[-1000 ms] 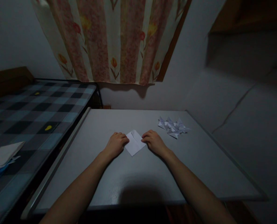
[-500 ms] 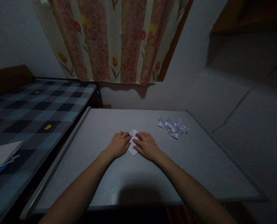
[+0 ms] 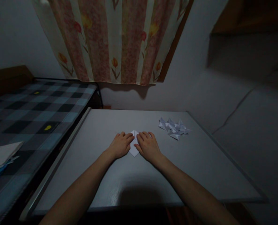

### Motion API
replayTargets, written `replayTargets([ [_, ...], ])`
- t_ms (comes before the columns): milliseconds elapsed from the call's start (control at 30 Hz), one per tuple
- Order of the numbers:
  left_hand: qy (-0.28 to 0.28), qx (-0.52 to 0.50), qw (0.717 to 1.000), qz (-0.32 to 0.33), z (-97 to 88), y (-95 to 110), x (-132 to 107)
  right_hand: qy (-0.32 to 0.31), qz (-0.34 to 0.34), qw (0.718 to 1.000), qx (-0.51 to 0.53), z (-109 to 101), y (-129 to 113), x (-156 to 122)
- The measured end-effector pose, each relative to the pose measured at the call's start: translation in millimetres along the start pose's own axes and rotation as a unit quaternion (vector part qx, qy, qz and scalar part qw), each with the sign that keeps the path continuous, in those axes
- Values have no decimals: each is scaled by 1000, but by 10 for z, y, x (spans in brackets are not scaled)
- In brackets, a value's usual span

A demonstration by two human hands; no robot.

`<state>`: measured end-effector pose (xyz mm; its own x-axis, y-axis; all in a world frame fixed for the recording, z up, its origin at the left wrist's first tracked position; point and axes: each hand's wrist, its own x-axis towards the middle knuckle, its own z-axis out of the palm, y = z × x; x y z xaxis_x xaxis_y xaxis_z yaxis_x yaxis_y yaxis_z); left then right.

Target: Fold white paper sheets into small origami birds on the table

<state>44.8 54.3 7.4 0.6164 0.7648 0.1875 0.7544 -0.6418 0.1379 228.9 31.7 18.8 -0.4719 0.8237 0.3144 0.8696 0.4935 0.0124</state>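
Touching the white paper (image 3: 134,152), the right hand (image 3: 149,146) has thumb and fingers apart. Whether the left hand (image 3: 121,145) pinches it, I cannot tell. Folded pieces (image 3: 174,128) lie farther right.

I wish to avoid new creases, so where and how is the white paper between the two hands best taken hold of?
Probably pinch the white paper by its near corner, coming from the person's side: this corner points that way, uncovered, while the left hand and right hand cover its sides.
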Motion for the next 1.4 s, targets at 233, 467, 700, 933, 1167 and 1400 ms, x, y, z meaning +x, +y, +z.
replayTargets([
  [233,-10,-4,1000,-3,11,7,13,-27,-20,998,46,61,36,-31],
  [467,-5,-37,999,-12,43,-19,30,-33,-15,999,16,49,-19,-27],
  [700,-2,-14,1000,-9,63,-2,44,-2,20,1000,7,39,-42,-15],
  [933,-17,0,1000,-1,72,53,82,9,46,998,37,48,-16,-29],
  [1167,-10,-15,1000,17,54,27,70,-24,22,992,124,82,35,-23],
  [1400,40,-21,999,-26,-2,-34,11,-71,-20,988,135,194,115,-48],
])
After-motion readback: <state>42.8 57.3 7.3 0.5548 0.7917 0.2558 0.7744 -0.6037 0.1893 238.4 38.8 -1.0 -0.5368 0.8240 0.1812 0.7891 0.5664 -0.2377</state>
